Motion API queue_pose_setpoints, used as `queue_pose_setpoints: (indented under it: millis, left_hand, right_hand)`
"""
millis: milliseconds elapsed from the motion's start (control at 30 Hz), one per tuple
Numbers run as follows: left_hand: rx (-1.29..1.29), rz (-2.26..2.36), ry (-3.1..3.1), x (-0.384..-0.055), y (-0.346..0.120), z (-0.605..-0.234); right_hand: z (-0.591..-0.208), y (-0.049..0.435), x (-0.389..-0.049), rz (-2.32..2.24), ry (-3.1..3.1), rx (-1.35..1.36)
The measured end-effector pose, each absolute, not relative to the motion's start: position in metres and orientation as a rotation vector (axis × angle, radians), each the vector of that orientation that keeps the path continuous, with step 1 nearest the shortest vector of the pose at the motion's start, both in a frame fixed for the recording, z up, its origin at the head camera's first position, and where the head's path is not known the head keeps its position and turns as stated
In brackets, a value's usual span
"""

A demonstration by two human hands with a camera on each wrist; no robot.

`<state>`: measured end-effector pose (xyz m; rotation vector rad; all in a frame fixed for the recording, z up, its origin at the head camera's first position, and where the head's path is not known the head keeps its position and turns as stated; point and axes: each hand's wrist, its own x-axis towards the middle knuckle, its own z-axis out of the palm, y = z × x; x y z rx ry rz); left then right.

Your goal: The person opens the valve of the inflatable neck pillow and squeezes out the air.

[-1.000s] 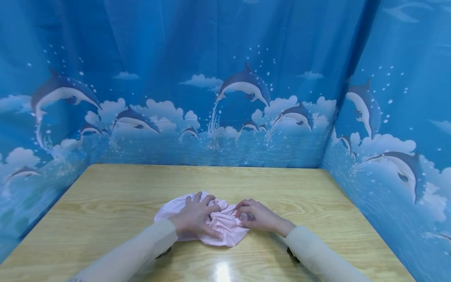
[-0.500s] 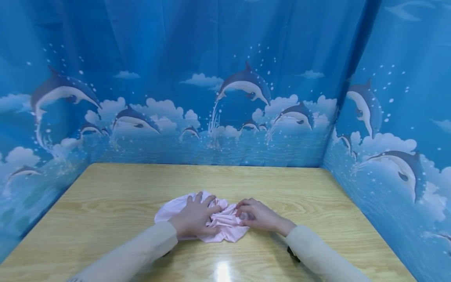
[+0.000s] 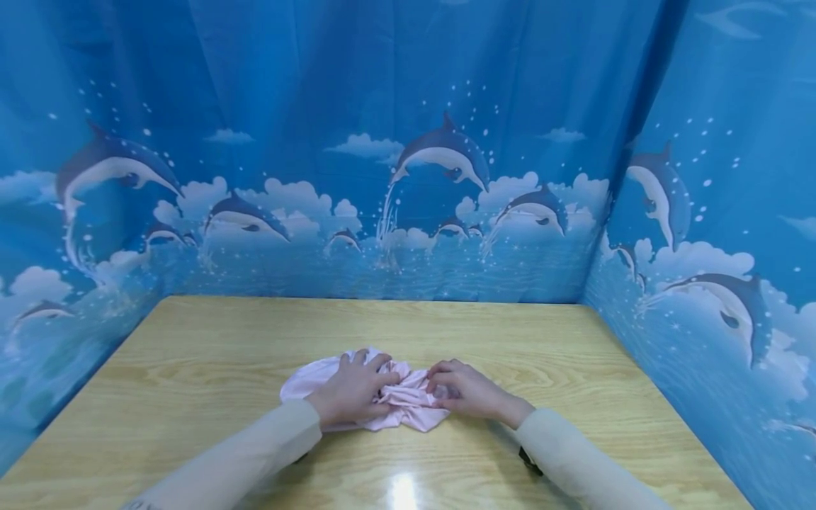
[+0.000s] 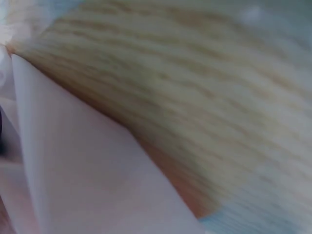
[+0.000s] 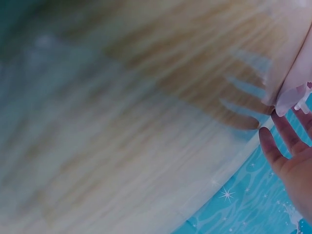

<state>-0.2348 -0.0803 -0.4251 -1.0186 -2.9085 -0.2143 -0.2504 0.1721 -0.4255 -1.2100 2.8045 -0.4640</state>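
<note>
A pale pink cloth (image 3: 417,407) lies bunched on the wooden table, wrinkled between the two hands and smoother at its left end (image 3: 309,379). My left hand (image 3: 353,389) lies over its middle, fingers bent and thumb drawn in, gripping the gathered folds. On the cloth's right edge, my right hand (image 3: 468,389) holds it between curled fingers and thumb. A smooth raised fold of the cloth (image 4: 92,161) fills the lower left of the left wrist view. The right wrist view shows the right hand (image 5: 297,170) with fingertips at the cloth's edge (image 5: 292,48).
The wood-grain table (image 3: 223,340) stretches around the cloth, with a bright light reflection near its front. Blue curtains (image 3: 344,85) printed with dolphins and clouds stand along the back and both sides. Pale sleeves (image 3: 255,453) cover both forearms.
My left thumb has drawn in toward its fingers, pulling the cloth's front edge away from me into tighter folds. The right hand stays in place.
</note>
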Motion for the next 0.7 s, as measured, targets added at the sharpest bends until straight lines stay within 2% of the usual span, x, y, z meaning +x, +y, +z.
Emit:
queue_pose_setpoints:
  millis: [367, 700]
  left_hand:
    - [-1.008, -0.186, -2.945, -0.2344, -0.0791, -0.426]
    - [-1.113, -0.123, -2.936, -0.2332, -0.0859, -0.4236]
  right_hand:
    - [-0.4224, 0.1715, -0.2487, -0.476, 2.796, -1.216]
    - [-0.4222, 0.1713, -0.2484, -0.488, 2.798, -1.288]
